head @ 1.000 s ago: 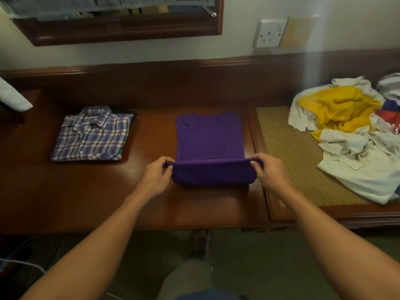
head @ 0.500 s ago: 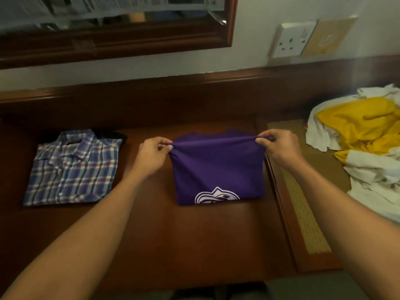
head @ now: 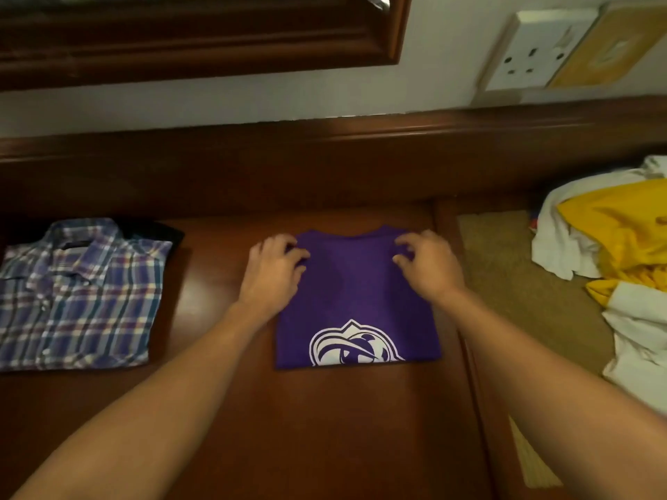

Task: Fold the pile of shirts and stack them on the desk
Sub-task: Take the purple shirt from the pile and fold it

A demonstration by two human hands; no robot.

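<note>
A purple shirt point(head: 355, 297) with a white emblem lies folded into a rectangle on the middle of the wooden desk point(head: 325, 427). My left hand point(head: 274, 272) rests on its far left corner, fingers loosely bent, fingertips on the cloth. My right hand point(head: 427, 268) hovers at the far right corner with bent, spread fingers and no cloth pinched between them. A folded plaid shirt point(head: 77, 294) lies to the left on something dark. The pile of unfolded shirts point(head: 613, 254), white and yellow, sits at the right.
A woven mat point(head: 505, 283) lies under the pile on the right part of the desk. A raised wooden back rail point(head: 325, 164) runs along the wall. Above it are a framed mirror point(head: 198, 34) and a wall socket point(head: 530, 52).
Both hands carried the purple shirt's near edge over to the far edge, folding it in half with the emblem on top. The pinch on the corners has since loosened.
</note>
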